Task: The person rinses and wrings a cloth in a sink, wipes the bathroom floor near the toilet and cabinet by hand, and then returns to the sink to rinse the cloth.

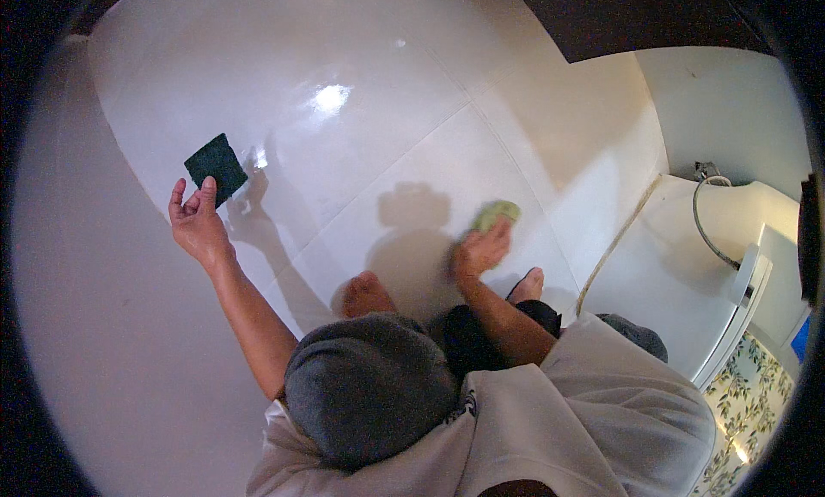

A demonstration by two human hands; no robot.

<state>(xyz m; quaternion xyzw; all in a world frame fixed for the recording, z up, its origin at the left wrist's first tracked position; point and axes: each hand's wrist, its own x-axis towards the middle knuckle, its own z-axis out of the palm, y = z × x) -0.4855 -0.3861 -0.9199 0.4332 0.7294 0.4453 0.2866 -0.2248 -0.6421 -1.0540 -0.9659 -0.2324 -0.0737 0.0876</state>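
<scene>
My left hand point(201, 223) pinches a square dark green scouring pad point(218, 163) between thumb and fingers, at the left, near where the white floor tiles point(387, 136) meet the wall. The pad's flat face is turned up and its corner points away from me. My right hand point(483, 247) lies over a yellow-green sponge or cloth point(497, 214) close to the floor, in front of my right foot. Hand and sponge are both blurred, so whether the sponge touches the tile cannot be told.
My bare left foot point(368, 294) and my right foot point(530, 284) are on the floor. A white toilet point(683, 239) stands at the right, with a braided metal hose point(701, 221) beside it. Bordering the left side is a plain wall point(97, 290). A dark brown surface point(638, 20) fills the top right.
</scene>
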